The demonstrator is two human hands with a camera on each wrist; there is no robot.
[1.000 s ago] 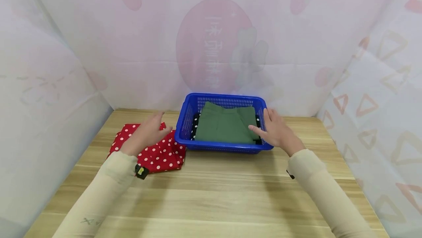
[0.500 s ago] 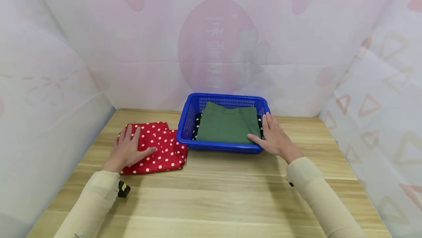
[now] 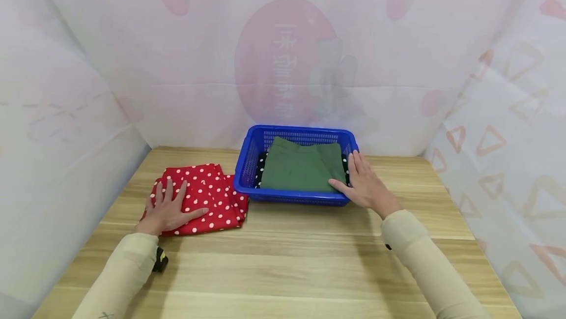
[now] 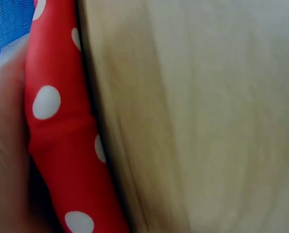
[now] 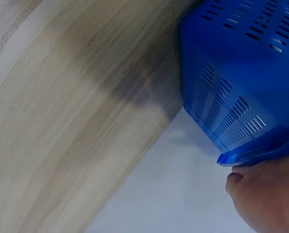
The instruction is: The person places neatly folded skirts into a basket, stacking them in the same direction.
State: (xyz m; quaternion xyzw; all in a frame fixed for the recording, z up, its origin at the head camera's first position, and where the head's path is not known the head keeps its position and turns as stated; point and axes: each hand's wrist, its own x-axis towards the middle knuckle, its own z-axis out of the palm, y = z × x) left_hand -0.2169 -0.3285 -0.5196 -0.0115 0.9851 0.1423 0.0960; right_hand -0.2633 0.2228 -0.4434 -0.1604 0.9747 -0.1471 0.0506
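My left hand (image 3: pixel 168 212) lies with fingers spread on a folded red cloth with white dots (image 3: pixel 217 193), at the left of the table. In the left wrist view, the cloth's thick folded edge (image 4: pixel 61 121) runs beside the hand (image 4: pixel 6 141). Right of it stands a blue plastic basket (image 3: pixel 287 193). Inside lies a folded green garment (image 3: pixel 300 166), over a black cloth with white dots (image 3: pixel 260 166). My right hand (image 3: pixel 367 186) rests at the basket's front right corner, fingers straight along the rim and thumb over the inside. The right wrist view shows the basket's slotted wall (image 5: pixel 222 102) beside this hand.
The wooden table (image 3: pixel 274 260) reaches back to a pale printed curtain (image 3: pixel 194 107). More curtain hangs at the left and right sides. The basket's left front corner overlaps the red cloth's right end in the head view.
My left hand has moved left and down from above the red cloth, and now lies flat on it. The right hand has shifted slightly at the basket's corner.
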